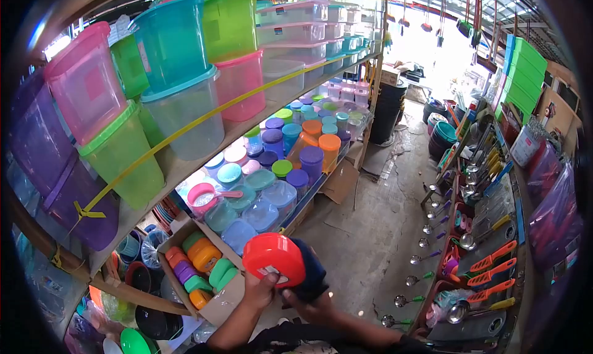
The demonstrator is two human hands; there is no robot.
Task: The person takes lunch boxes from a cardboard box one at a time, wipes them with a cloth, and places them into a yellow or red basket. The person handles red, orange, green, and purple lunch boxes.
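Note:
My left hand (262, 290) is closed on the near side of a red, rounded plastic container (272, 255), its thumb pressed beside a small pale label. My right hand (309, 306) is closed around a dark navy thing (312, 272), apparently cloth, that lies against the container's right side. Part of the right hand's fingers are hidden by it. Just left of my hands stands an open cardboard box (219, 304) holding orange, purple and green plastic containers (204, 255) of a similar rounded shape.
A wooden shelf (238, 129) on the left bears stacked storage bins (176, 42), with a yellow strap across them. Lidded jars (312, 159) and a pink dipper (204, 195) sit below. Ladles (460, 311) and orange-handled utensils (491, 274) line the right side of the concrete aisle (370, 230).

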